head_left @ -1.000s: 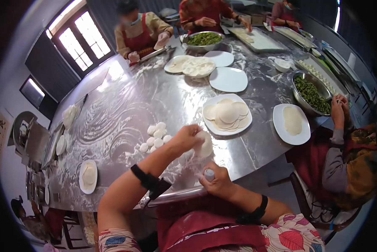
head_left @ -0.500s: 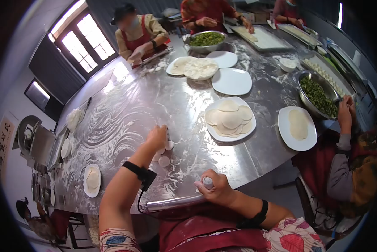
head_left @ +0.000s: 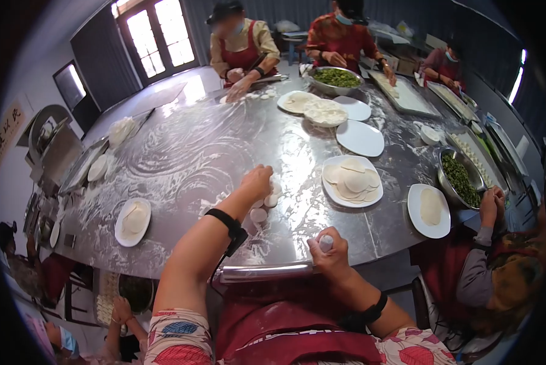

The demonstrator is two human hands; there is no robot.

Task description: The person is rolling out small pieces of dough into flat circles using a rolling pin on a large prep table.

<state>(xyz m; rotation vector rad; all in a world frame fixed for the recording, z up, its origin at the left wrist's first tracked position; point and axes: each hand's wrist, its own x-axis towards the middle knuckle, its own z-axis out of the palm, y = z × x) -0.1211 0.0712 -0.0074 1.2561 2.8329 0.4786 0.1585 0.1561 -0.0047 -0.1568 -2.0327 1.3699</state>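
Note:
My left hand (head_left: 258,182) is over the floured steel table, its fingers curled down beside a cluster of small flattened dough pieces (head_left: 258,215). Whatever lies under those fingertips is hidden by the hand. Near the table's front edge, my right hand (head_left: 332,254) is wrapped round a short, flour-dusted rolling pin (head_left: 326,243), whose rounded end points up at me. Ahead of the right hand, a white square plate (head_left: 377,199) carries a pile of thin round dough wrappers (head_left: 354,180).
Another plate (head_left: 141,239) with wrappers stands at left, one more plate (head_left: 414,210) at right. Farther back are white plates (head_left: 370,143) and a bowl of chopped greens (head_left: 336,78). A co-worker's hands (head_left: 493,204) are by a second bowl of greens (head_left: 461,179). Other people surround the table.
The view has tilted and shifted, so the table sits differently in frame. My left hand stays by the dough pieces, my right hand on the rolling pin. A co-worker opposite now reaches onto the table.

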